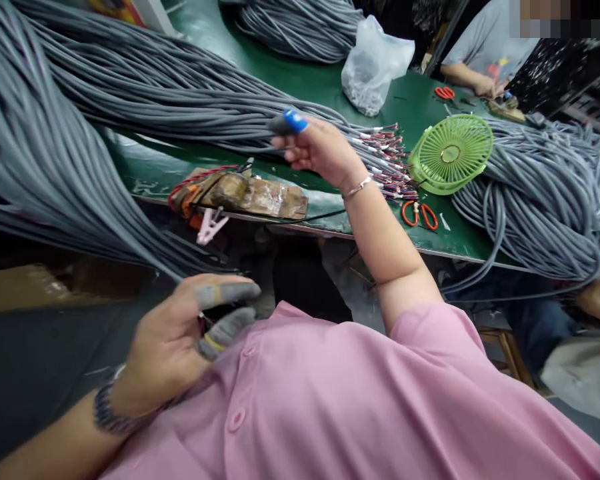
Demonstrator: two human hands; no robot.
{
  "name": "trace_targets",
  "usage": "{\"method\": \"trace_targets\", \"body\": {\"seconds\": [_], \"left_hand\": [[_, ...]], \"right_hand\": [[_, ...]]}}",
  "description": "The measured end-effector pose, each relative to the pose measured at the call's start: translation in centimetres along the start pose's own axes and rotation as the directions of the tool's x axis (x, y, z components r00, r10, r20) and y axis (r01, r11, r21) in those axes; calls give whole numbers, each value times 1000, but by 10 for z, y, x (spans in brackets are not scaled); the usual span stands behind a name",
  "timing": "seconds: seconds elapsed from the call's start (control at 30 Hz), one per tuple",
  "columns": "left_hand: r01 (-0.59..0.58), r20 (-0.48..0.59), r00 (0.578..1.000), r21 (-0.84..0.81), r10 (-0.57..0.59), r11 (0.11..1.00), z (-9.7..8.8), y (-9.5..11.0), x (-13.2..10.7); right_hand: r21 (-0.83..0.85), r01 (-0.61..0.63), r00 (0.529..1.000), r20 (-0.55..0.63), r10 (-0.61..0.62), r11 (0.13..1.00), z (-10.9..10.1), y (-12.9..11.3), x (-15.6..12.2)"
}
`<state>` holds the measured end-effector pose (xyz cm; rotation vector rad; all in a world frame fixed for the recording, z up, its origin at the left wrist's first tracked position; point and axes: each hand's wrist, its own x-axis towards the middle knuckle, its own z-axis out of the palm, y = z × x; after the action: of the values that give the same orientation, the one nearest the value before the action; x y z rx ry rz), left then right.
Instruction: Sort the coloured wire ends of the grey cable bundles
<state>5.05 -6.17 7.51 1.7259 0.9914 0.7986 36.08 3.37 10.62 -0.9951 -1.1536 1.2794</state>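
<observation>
My left hand [165, 340], with grey covers on thumb and forefinger, is in front of my pink shirt. It is closed round a grey cable [163, 265] that comes down from the upper left; small coloured wires show between the fingers, though the fingertips stay apart. Out over the table, my right hand [320, 150] has a dark cover and blue tape on one digit. Its fingers are loosely bent, slightly blurred, and I see nothing in them. Below it lies a long bundle of grey cables [195, 100] with stripped, coloured wire ends [390, 163].
On the green table [280, 87] are a taped wooden block [275, 198] with a pink clip [211, 225], red-handled scissors [420, 215], a green fan [450, 155], a plastic bag [375, 67] and coiled cables [545, 193]. A person [485, 50] works across the table.
</observation>
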Motion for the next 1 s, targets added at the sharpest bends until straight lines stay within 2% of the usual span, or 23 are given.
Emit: {"method": "trace_targets", "body": {"seconds": [0.03,0.07,0.1,0.13,0.2,0.23,0.27,0.3,0.33,0.43,0.47,0.57,0.6,0.7,0.73,0.77,0.8,0.87,0.9,0.93,1.0], "left_hand": [[-63,269,961,-29,69,998,2,13,1],[-85,421,901,-66,105,994,5,26,2],[-80,508,853,-102,121,992,10,39,3],[-54,544,830,-141,123,988,16,52,4],[-25,499,848,-297,177,955,36,73,5],[-16,500,840,-361,208,932,48,81,4],[7,533,815,-400,226,917,61,86,2],[37,538,812,-435,227,900,74,90,0],[84,558,801,-465,218,881,86,92,-2],[258,685,716,-438,134,861,115,91,-9],[297,701,706,-424,102,855,122,89,-10],[393,709,704,-427,32,814,136,83,-11],[425,722,692,-418,9,803,140,81,-10],[481,789,613,-336,-36,810,145,81,-10],[470,801,597,-316,-34,824,145,83,-11],[438,795,606,-313,-20,843,143,85,-13],[380,770,638,-327,10,865,140,89,-15],[186,675,726,-383,136,905,132,97,-22],[64,632,740,-405,229,912,126,101,-26],[-45,615,719,-426,325,904,121,105,-29],[-171,632,629,-455,453,874,112,111,-34]], "right_hand": [[20,-1,996,-91,3,1000,-14,0,5],[29,-24,988,-150,28,999,-27,2,9],[72,-12,976,-216,28,997,-39,6,12],[103,10,968,-249,16,995,-48,11,13],[154,48,956,-293,0,987,-62,22,14],[172,62,954,-298,-8,983,-65,27,13],[184,70,955,-297,-12,980,-67,32,12],[192,74,957,-290,-16,979,-68,35,11],[194,75,960,-281,-18,978,-67,37,10],[192,77,962,-272,-22,978,-64,37,7],[194,73,963,-267,-19,978,-63,36,6],[199,52,978,-209,-9,979,-60,31,4],[195,50,982,-190,-12,979,-60,30,3],[189,71,983,-179,-36,979,-60,30,4],[187,68,985,-171,-36,980,-61,31,4],[186,60,987,-157,-31,981,-61,32,4],[187,62,989,-145,-34,981,-62,33,4],[190,84,989,-136,-59,978,-64,35,4],[194,105,987,-138,-78,975,-64,35,4],[194,120,986,-139,-94,974,-64,36,4],[191,127,985,-141,-100,973,-65,37,3]]}}
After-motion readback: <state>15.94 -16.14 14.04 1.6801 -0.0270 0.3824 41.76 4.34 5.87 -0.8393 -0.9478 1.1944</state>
